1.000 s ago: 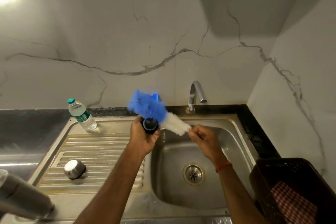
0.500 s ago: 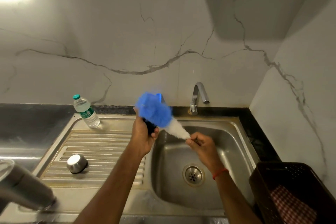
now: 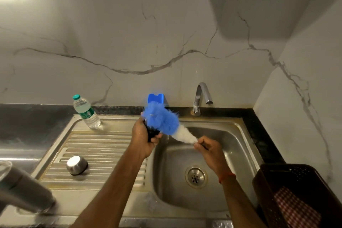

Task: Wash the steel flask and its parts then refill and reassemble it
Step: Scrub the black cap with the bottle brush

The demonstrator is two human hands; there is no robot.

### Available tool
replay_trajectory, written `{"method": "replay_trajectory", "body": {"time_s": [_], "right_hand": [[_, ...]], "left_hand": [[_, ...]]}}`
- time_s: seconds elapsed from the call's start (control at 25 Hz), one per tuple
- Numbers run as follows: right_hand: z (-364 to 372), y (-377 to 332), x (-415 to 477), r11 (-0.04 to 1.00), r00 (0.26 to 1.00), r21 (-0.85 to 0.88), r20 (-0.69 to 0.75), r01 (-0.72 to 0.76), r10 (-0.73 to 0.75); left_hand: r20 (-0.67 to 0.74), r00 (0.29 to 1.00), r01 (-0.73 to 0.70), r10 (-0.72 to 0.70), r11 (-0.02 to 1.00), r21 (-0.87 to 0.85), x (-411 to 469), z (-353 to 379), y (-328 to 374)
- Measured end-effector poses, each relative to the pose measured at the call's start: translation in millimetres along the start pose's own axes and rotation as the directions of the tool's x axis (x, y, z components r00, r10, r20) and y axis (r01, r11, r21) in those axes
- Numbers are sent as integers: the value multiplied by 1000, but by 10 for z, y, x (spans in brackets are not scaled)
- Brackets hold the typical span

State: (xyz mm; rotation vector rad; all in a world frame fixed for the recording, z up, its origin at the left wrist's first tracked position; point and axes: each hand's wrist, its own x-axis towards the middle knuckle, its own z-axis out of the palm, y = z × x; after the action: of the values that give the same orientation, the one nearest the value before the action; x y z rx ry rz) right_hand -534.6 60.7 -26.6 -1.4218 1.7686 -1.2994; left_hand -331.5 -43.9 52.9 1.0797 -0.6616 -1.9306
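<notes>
Steel flask (image 3: 24, 190) body is at bottom-left of the head view. It's blurred, base by the front-left corner of the drainboard (image 3: 103, 146), well apart from both your hands. Your left hand (image 3: 143, 139) is curled round a small black flask part (image 3: 152, 133), held over the left rim of the basin (image 3: 231, 140). Your right hand (image 3: 211, 153) pinches the handle end of the bottle brush (image 3: 162, 122). Its blue bristles are against the black part, white bristles nearer your rt hand. Steel cap (image 3: 76, 164) rests on the drainboard. Plastic water bottle (image 3: 86, 112) stands at the back-left corner. Tap (image 3: 200, 98) is behind the basin. Brown basket (image 3: 273, 181) w/ checked cloth (image 3: 296, 209) is at far right.
</notes>
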Motion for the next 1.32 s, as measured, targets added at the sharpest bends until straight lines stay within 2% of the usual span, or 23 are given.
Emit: {"method": "replay_trajectory", "body": {"time_s": [0.16,0.24,0.36,0.52,0.6,0.72,0.92,1.0,1.16,1.32], "right_hand": [[90,-478,277,985,983,45,65,168,-171],[31,-344,233,991,991,16,34,129,-130],[-76,-71,11,999,1000,-34,-20,13,-14],[56,-413,201,989,989,24,-2,147,-147],[74,-282,188,991,992,30,10,127,-128],[19,40,2,1000,1000,17,-24,8,-7],[176,-409,180,988,988,68,56,140,-144],[204,-265,142,992,994,90,47,92,-96],[158,159,-40,969,984,234,-137,-82,116],[148,19,80,942,967,328,-206,-74,147]], "left_hand": [[55,998,38,-39,999,13,14,41,-61],[71,997,21,-21,1000,2,11,32,33],[23,1000,11,-12,999,35,-25,-6,108],[24,997,65,-67,995,70,-40,64,17],[40,997,62,-64,996,57,-56,77,49],[56,997,59,-62,997,49,-96,30,101],[69,997,13,-17,998,66,-88,30,60],[79,997,8,-10,1000,29,-91,-4,106],[-20,996,89,-90,995,-34,-37,-88,151],[10,997,82,-81,986,-143,17,-102,68]]}}
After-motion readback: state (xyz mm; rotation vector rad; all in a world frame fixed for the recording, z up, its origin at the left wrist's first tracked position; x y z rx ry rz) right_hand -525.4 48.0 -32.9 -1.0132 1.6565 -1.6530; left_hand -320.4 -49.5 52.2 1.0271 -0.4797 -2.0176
